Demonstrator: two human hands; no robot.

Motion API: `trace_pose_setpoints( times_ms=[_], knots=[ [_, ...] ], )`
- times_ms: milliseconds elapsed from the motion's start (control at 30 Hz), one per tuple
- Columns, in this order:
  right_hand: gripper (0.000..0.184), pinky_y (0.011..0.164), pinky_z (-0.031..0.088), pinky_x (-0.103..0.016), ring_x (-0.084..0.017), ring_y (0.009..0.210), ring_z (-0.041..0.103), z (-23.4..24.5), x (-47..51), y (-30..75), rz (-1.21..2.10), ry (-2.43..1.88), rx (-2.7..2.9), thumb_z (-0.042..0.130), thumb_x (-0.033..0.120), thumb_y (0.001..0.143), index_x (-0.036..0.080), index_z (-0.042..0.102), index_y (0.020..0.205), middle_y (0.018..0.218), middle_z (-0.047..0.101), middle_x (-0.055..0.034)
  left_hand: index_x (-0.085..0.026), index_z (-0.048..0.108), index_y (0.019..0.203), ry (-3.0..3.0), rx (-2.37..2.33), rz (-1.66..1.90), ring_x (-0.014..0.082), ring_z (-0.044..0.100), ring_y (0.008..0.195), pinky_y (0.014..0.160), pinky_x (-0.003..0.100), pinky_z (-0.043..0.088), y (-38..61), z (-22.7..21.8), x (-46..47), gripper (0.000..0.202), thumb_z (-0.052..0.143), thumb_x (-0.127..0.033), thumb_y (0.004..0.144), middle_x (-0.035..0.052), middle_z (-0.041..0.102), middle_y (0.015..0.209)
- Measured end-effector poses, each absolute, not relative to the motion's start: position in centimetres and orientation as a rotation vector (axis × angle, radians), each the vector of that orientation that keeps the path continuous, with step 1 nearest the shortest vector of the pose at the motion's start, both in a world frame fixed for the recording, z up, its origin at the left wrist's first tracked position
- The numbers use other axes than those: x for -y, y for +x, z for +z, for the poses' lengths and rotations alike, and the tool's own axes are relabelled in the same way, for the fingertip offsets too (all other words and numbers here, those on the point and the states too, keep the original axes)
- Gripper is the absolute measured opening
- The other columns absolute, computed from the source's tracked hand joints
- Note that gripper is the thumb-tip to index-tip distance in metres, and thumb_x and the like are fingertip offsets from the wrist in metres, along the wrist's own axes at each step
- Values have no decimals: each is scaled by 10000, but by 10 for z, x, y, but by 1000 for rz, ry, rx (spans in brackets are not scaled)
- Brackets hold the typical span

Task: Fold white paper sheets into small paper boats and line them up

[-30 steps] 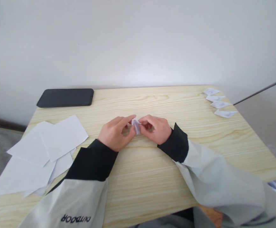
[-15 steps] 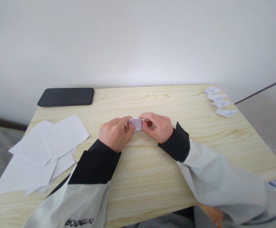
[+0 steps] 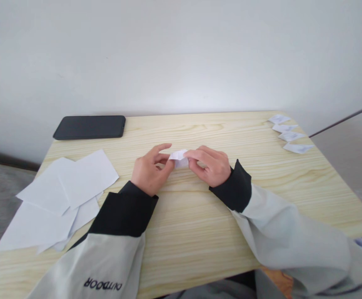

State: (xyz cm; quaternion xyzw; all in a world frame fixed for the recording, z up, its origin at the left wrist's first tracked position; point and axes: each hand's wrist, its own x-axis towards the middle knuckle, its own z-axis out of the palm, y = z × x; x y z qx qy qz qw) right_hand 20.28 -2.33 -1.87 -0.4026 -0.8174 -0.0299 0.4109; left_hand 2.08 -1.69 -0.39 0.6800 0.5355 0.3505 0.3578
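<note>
A small folded piece of white paper is held just above the middle of the table, with a crease across it and its upper part tilted. My right hand pinches its right end between thumb and index finger. At the left end, my left hand keeps its thumb and a bent finger against the paper, while its index finger is lifted away. Part of the grip is hidden behind the thumb.
Loose white paper sheets overlap on the table's left side. Behind them lies a black phone. Several small folded paper pieces form a row at the far right edge of the wooden table. A white wall rises behind.
My left index finger has lifted off the paper and stretched out. The paper's upper part now shows a bent flap. My right hand still pinches the right end.
</note>
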Motion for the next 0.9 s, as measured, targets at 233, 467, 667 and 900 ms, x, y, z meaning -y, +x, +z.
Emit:
trace_pose_setpoints(
  times_ms=[233, 467, 667, 900],
  knots=[
    [199, 595, 478, -200, -109, 743, 646, -15, 23, 207, -134, -896, 2064, 504, 127, 865, 224, 663, 933, 857, 695, -30, -97, 608, 1042, 1165, -986, 908, 210, 681, 798, 650, 308, 582, 12, 7, 9, 441, 686, -327, 674, 92, 722, 878],
    [190, 598, 491, -212, -116, 729, 648, -17, 21, 209, -77, -889, 2077, 509, 132, 847, 226, 668, 893, 843, 699, -30, -110, 654, 941, 1254, -1119, 853, 216, 695, 768, 741, 338, 583, 14, 6, 9, 471, 781, -426, 614, 101, 738, 892],
    [191, 661, 522, -238, -125, 721, 659, -16, 20, 209, 142, -846, 1959, 502, 93, 815, 211, 649, 847, 794, 699, -33, -102, 662, 981, 1297, -1126, 824, 213, 698, 718, 727, 339, 585, 12, 4, 8, 481, 765, -426, 640, 92, 744, 814],
    [85, 671, 515, -252, -123, 685, 633, -18, 19, 208, 410, -997, 1914, 598, 214, 780, 189, 587, 860, 765, 674, -12, -109, 667, 979, 1395, -1119, 853, 194, 689, 692, 692, 321, 581, 13, -2, 10, 449, 722, -437, 679, 79, 739, 791]
  ],
)
